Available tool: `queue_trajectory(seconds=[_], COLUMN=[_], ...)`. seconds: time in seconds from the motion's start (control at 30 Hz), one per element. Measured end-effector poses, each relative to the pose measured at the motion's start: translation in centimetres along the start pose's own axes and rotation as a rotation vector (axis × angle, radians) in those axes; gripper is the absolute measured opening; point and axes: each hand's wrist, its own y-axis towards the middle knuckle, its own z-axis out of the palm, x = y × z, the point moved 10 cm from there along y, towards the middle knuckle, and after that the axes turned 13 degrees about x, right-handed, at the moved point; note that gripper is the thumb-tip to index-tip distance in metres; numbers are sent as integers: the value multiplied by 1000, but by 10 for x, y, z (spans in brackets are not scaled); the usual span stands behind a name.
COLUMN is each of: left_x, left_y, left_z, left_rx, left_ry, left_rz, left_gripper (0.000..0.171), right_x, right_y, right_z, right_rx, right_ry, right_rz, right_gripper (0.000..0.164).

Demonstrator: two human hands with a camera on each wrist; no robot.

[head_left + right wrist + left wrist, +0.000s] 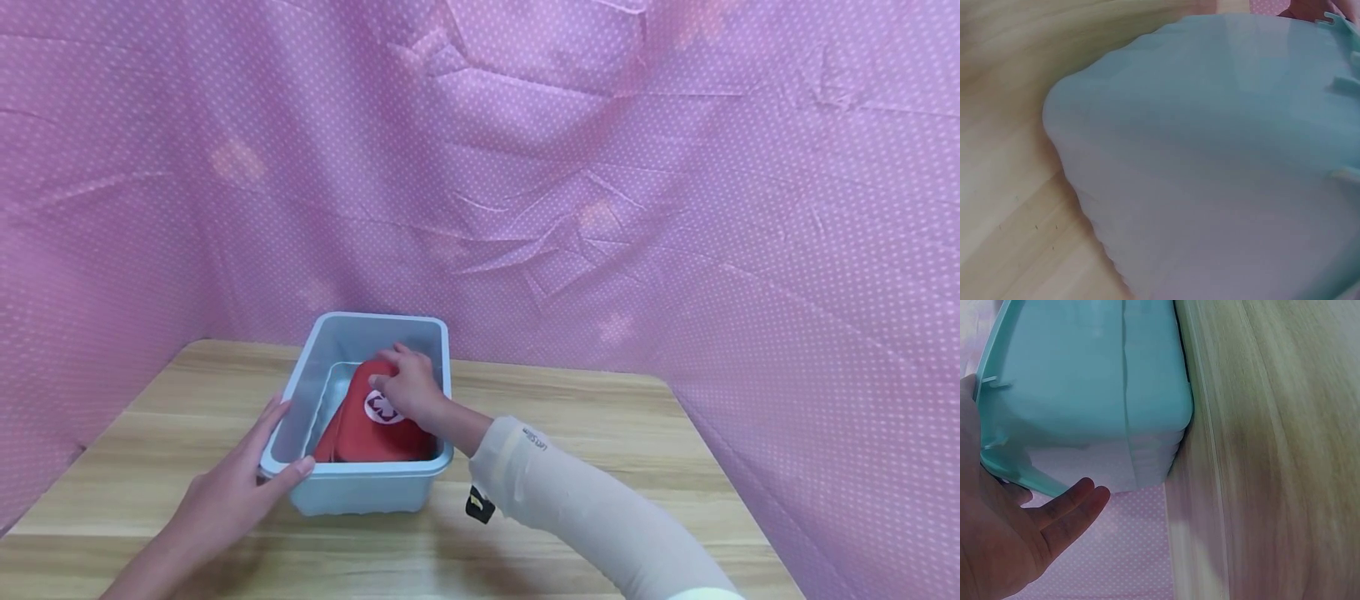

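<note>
A light blue plastic bin sits on the table, its blue wall filling much of the left wrist view. Inside lies a red first-aid case with a white round emblem, tilted against the bin's right side. My left hand holds the near left corner of the rim, thumb on top. From the left wrist, two fingers of that hand extend outside the bin. My right hand reaches into the bin over the case's upper right part, fingers spread and slightly blurred. The right wrist view shows only the bin's outer wall.
The wood-grain table extends to both sides of the bin. Pink dotted cloth hangs behind and along both sides. A pale sleeve covers my right forearm, with a small black tag at the wrist.
</note>
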Motion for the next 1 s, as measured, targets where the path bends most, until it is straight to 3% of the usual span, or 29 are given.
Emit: queue_trajectory(seconds=[0.33, 0.63, 1.0], left_x=[3, 1, -2], left_y=[5, -3, -5], left_z=[-1, -5, -2], left_rx=[-12, -45, -50], left_ry=[0, 12, 32], left_rz=[21, 51, 46], left_gripper=[91, 87, 87], right_x=[11, 23, 25], right_y=[-3, -13, -39], right_z=[0, 3, -16], right_rx=[-1, 38, 65], right_ry=[-63, -151, -153], right_rz=[-62, -143, -226], right_gripper=[52, 55, 56])
